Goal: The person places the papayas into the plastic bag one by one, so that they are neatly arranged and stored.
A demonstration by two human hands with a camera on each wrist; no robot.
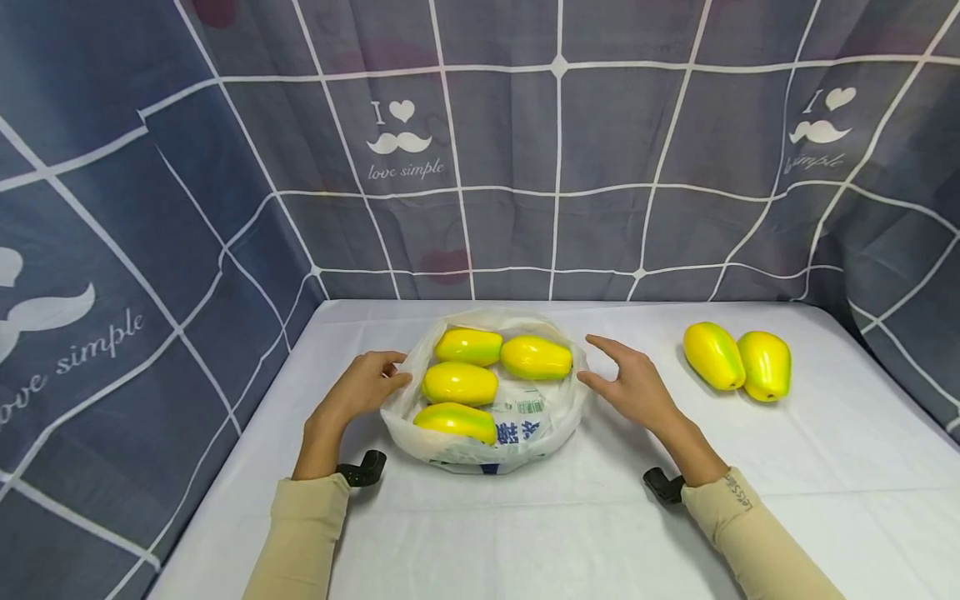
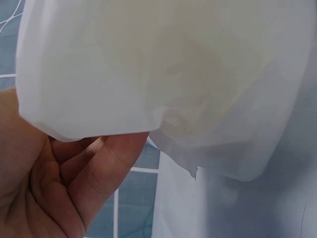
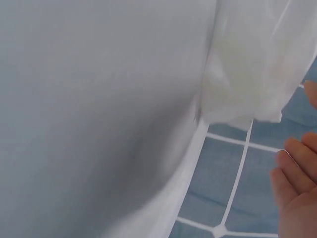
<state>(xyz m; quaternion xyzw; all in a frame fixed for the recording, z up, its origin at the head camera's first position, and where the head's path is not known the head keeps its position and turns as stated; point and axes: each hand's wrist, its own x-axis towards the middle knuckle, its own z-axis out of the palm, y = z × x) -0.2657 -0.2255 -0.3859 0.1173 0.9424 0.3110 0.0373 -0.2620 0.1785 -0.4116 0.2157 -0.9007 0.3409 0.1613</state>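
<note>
On the white-covered table a white plastic bag [image 1: 551, 404] with blue lettering stands with its mouth wide. Several yellow-green mangoes [image 1: 460, 383] lie inside it. My left hand [image 1: 363, 382] holds the bag's left rim between curled fingers and thumb. In the left wrist view the bag's wall hides some of the left fingertips [image 2: 106, 171]. At the opposite rim is my right hand [image 1: 630, 383], its thumb and forefinger spread apart. The right wrist view shows the loosely bent right fingers [image 3: 294, 166] beside the bag [image 3: 252, 74], gripping nothing.
Two more mangoes [image 1: 712, 357] lie side by side at the back right of the table [image 1: 517, 533]. Behind the table and along its left and right sides hangs a dark grey-blue cloth [image 1: 502, 142] with white grid lines and printed moustaches.
</note>
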